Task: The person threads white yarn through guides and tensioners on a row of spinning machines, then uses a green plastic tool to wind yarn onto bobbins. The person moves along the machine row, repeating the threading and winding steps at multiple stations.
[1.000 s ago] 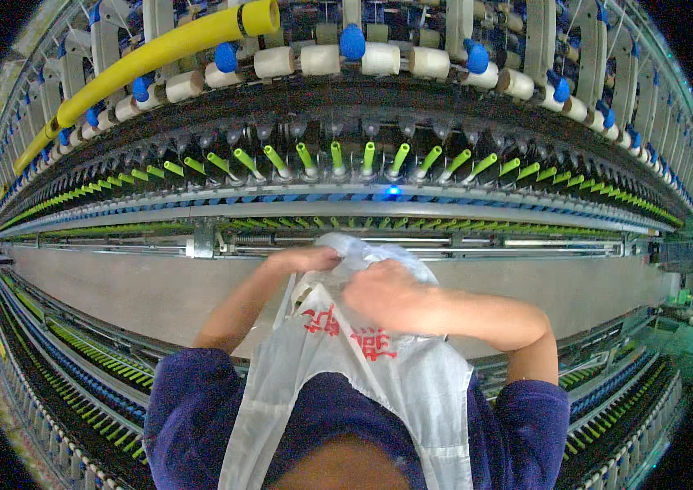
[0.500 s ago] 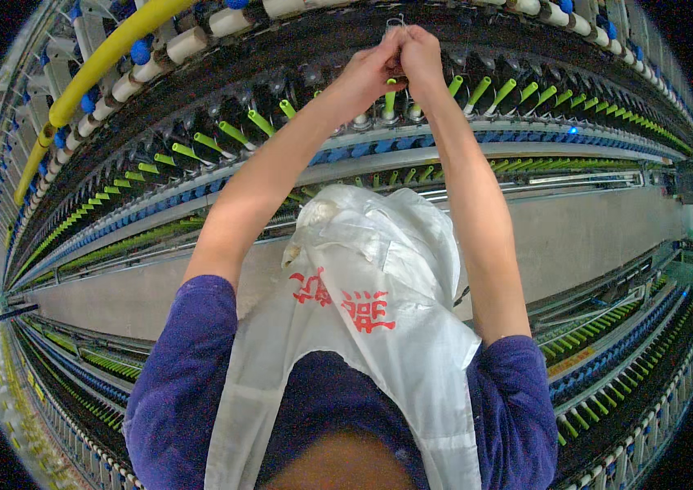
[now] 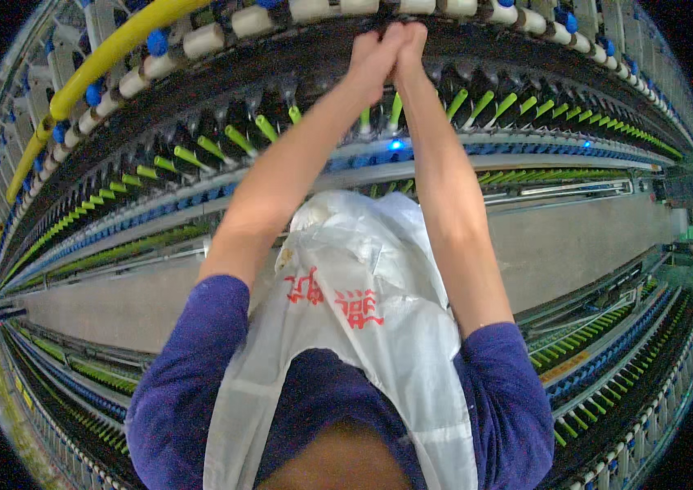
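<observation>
Both hands are stretched far out in front of the body and meet at the spinning frame, pressed close against each other. The left hand (image 3: pixel 373 64) has its fingers curled in, and the right hand (image 3: pixel 410 49) is bent at the knuckles just beside it. Their fingertips are turned away and hidden, so whether they pinch a thread or anything else cannot be told.

The white rollers (image 3: pixel 453 6) run in a curved row just beyond the hands, the nearest of them right past the knuckles. The dark band (image 3: pixel 265 69) of the machine lies behind and to both sides of the hands. Nearer the body than the hands stands a row of green tubes (image 3: pixel 396 110), one showing between the wrists and others spreading out left and right. A small blue light (image 3: pixel 396 145) glows below these, between the forearms.

Well to the left of the hands, a yellow hose (image 3: pixel 102 61) slants across the frame, near a blue knob (image 3: pixel 158 42). Nearer the body, between the arms, hangs a white apron (image 3: pixel 346 261) with red lettering, its front bunched and bulging. Grey floor (image 3: pixel 575 245) stretches out on either side below the hands.
</observation>
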